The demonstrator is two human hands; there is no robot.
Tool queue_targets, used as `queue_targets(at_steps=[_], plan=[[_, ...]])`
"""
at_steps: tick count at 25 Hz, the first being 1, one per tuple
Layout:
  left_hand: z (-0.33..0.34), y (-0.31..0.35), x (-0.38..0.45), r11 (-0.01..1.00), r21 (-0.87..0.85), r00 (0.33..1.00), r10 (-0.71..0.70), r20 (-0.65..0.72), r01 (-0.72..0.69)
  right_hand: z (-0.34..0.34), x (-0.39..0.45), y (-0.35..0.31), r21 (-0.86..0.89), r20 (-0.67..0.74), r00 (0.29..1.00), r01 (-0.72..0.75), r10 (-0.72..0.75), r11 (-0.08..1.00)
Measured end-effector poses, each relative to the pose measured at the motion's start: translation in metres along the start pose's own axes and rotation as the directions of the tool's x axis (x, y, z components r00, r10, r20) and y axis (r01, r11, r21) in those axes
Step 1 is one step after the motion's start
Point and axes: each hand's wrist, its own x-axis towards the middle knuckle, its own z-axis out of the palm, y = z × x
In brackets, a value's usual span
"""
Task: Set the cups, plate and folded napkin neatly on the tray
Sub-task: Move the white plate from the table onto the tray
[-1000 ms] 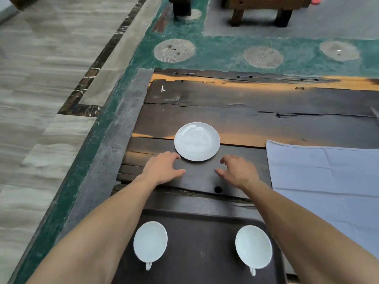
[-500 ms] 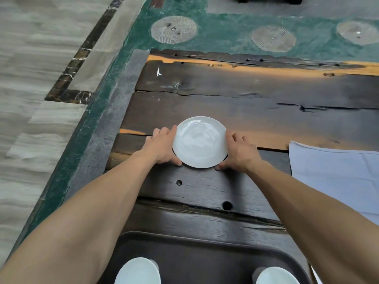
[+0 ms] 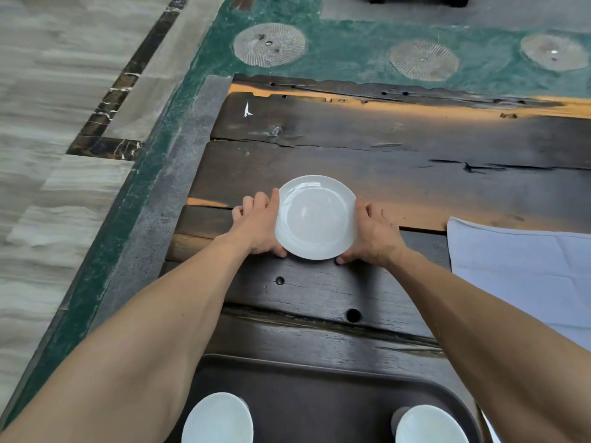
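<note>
The white plate (image 3: pixel 316 217) sits on the dark wooden worktop (image 3: pixel 399 145), beyond the tray (image 3: pixel 319 394). The left hand (image 3: pixel 257 227) and right hand (image 3: pixel 372 235) grip its opposite edges, fingers curled at the rim. 2 white cups (image 3: pixel 217 418) (image 3: pixel 427 425) stand on the tray. A pale napkin (image 3: pixel 524 266) lies spread at the right.
</note>
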Motion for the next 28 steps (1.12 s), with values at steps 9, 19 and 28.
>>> queue_targets(at_steps=[9,19,28], plan=[[-0.038,0.020,-0.070,1.000,-0.025,0.996,0.016,-0.084,-0.018,-0.049,-0.072,-0.018,0.008,-0.061,0.997,0.039,-0.038,0.999],[-0.079,0.035,-0.199,1.000,0.024,0.993,0.007,-0.117,-0.004,-0.080,-0.194,-0.051,0.025,-0.106,0.992,0.072,-0.070,0.997],[-0.070,0.033,-0.308,1.000,0.017,0.995,-0.015,-0.100,0.017,-0.063,-0.289,-0.070,0.027,-0.115,0.988,0.104,-0.100,0.994]])
